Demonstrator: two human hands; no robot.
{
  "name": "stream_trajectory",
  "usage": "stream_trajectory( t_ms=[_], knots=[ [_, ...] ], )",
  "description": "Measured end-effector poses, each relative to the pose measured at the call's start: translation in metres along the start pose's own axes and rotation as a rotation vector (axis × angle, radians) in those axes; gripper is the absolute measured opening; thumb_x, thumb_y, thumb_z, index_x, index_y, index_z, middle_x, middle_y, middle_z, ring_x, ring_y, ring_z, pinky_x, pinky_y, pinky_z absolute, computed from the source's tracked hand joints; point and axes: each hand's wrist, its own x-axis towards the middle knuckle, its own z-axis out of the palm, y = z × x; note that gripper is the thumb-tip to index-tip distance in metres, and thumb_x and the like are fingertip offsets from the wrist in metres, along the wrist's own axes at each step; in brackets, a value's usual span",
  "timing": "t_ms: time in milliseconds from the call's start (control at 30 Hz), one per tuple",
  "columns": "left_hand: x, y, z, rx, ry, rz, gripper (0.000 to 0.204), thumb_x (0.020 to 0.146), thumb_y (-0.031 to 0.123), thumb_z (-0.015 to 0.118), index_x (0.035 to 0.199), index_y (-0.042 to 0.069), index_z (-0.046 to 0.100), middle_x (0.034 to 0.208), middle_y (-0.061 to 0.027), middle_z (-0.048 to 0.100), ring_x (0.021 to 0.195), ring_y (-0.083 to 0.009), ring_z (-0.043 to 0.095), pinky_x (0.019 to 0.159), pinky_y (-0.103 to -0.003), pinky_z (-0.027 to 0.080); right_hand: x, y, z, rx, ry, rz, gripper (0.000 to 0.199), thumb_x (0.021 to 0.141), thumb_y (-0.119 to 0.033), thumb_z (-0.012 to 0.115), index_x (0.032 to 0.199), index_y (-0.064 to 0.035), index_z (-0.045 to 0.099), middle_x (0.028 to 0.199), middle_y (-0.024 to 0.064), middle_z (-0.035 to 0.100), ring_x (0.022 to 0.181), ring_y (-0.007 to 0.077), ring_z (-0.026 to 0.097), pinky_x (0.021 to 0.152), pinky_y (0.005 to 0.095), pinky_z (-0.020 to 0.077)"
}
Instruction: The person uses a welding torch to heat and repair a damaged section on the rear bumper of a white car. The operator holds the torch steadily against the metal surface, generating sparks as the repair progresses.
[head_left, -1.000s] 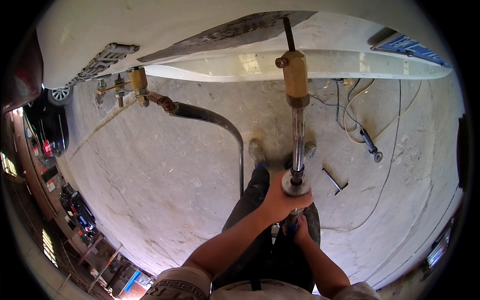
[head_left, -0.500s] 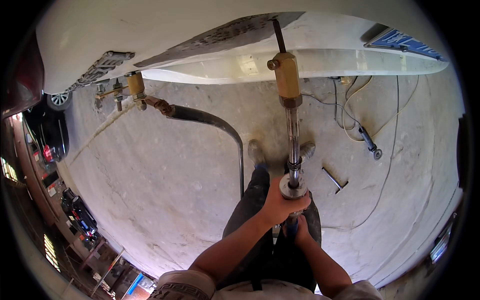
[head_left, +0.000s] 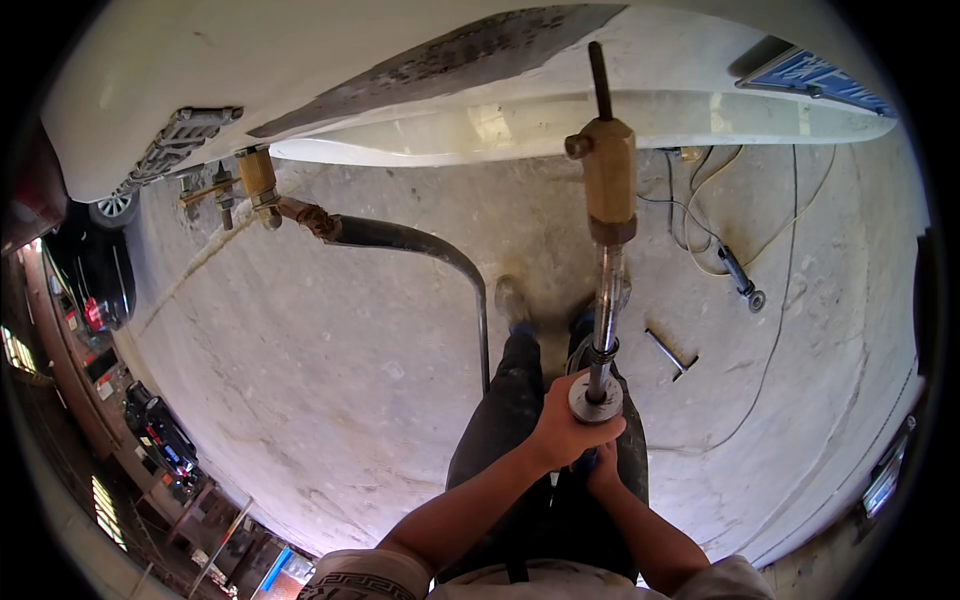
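- The left hand (head_left: 565, 430) wraps its fingers tight around the round metal collar at the base of the long tool (head_left: 604, 290), which stands at centre and points to 12 o'clock.
- The right hand (head_left: 603, 470) closes on the handle just beneath.
- A black hose (head_left: 420, 240) curves at 10 o'clock.
- A T-shaped wrench (head_left: 670, 352) lies on the concrete floor (head_left: 330, 360) at 3 o'clock.

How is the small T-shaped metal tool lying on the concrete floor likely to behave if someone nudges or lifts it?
The small T-shaped metal tool looks like solid steel, so probably stiff and fairly heavy for its size. Its crossbar would likely stop it rolling far. Lying flat on the rough concrete floor, it should scrape rather than glide if pushed.
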Motion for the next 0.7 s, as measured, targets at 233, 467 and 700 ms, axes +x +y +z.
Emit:
stream_trajectory(
  t_ms=[233,467,700],
  knots=[
    [0.001,-0.001,-0.006,-0.058,0.011,-0.001,0.018,0.076,0.001,0.073,0.086,0.005,0.059,0.079,0.0011,0.061,0.074,-0.0078,0.057,0.069,-0.025,0.048,0.002,-0.011,-0.002,-0.009,-0.106,0.094,0.048,0.101,-0.04,0.049,0.119,0.0036,0.058,0.099,0.0085,0.068,0.082,0.0138,0.066,0.069,0.0262,0.0519],
    [0.005,0.0,-0.008,-0.056,0.019,-0.005,0.018,0.076,0.001,0.074,0.086,0.005,0.059,0.079,0.0014,0.061,0.074,-0.0074,0.057,0.069,-0.025,0.047,0.003,-0.016,0.014,-0.031,-0.046,0.06,0.042,0.101,-0.043,0.044,0.097,-0.0035,0.058,0.075,0.0087,0.062,0.057,0.0194,0.062,0.049,0.0312,0.0476],
    [0.007,0.002,-0.007,-0.072,0.011,-0.021,0.018,0.076,0.0,0.073,0.086,0.004,0.059,0.078,0.0015,0.06,0.071,-0.0069,0.057,0.066,-0.025,0.046,0.004,-0.007,0.001,0.079,-0.092,0.097,0.042,0.102,-0.035,0.048,0.117,0.0032,0.058,0.098,0.0079,0.067,0.081,0.0143,0.067,0.069,0.0269,0.0526]
  ],
)
